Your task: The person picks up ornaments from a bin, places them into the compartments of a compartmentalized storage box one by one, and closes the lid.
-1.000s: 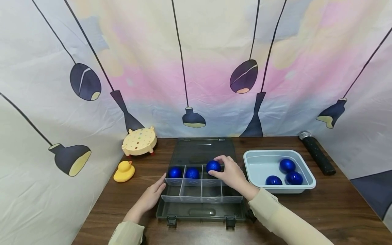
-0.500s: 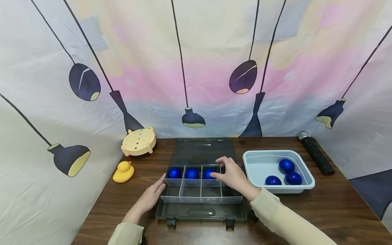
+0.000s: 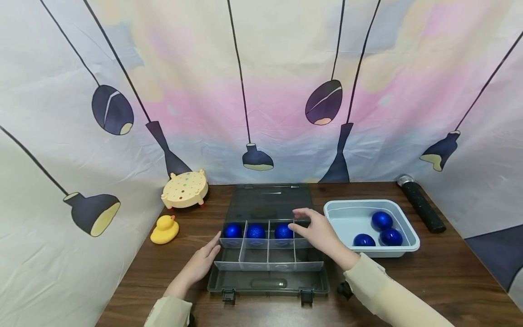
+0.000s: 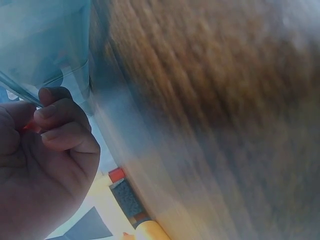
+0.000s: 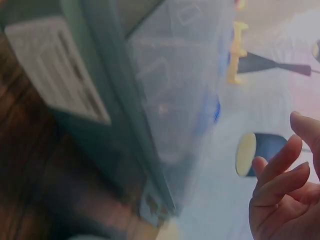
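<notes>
A dark translucent organizer box (image 3: 269, 284) lies with its lid (image 3: 271, 202) folded back and a clear divided tray (image 3: 229, 265) inside. Blue balls sit in three back compartments: left ball (image 3: 232, 230), middle ball (image 3: 256, 231) and third ball (image 3: 283, 231). Over the back-right compartment, my right hand (image 3: 320, 232) has its thumb and fingers spread, thumb tip beside the third ball. My left hand (image 3: 200, 262) holds the box's left side. In the left wrist view, that hand's fingers (image 4: 65, 120) curl at the box's edge with the thumb opposite.
Right of the box, a pale blue basin (image 3: 341, 213) holds three more blue balls (image 3: 382, 220). A black microphone (image 3: 422, 206) lies beyond it. At left are a yellow rubber duck (image 3: 165, 230) and a round cream stand (image 3: 185, 190). A printed curtain (image 3: 278, 91) hangs behind the table.
The third blue ball has gone down into its compartment. My right hand has let go of it, spread its fingers and drawn slightly right. My left hand has stayed in place.
</notes>
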